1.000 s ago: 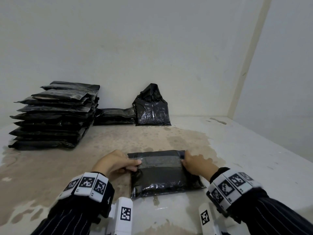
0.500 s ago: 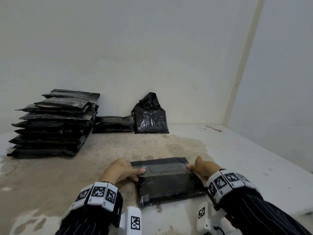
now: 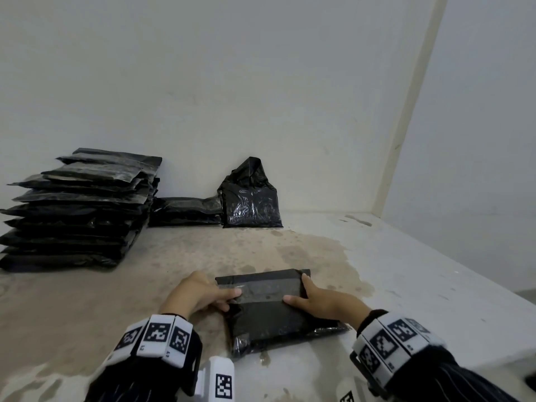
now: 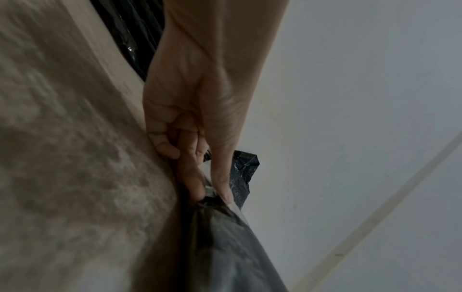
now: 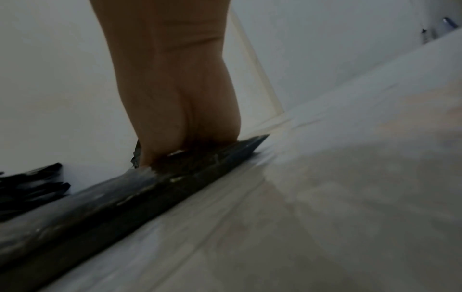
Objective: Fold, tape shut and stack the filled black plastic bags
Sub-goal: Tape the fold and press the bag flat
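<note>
No word, brand or number reads clearly. The left wristband (image 3: 158, 338) at seven o'clock and the right wristband (image 3: 391, 343) at five o'clock in the head view carry black-and-white square code markers, with tiny characters beneath them too small to read. The upright bag (image 3: 251, 204) at twelve o'clock bears a faint pale print, illegible.

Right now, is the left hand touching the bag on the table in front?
Touching. The left wrist view shows the left hand pinching the edge of the bag between thumb and fingers, with no gap. The head view agrees.
</note>
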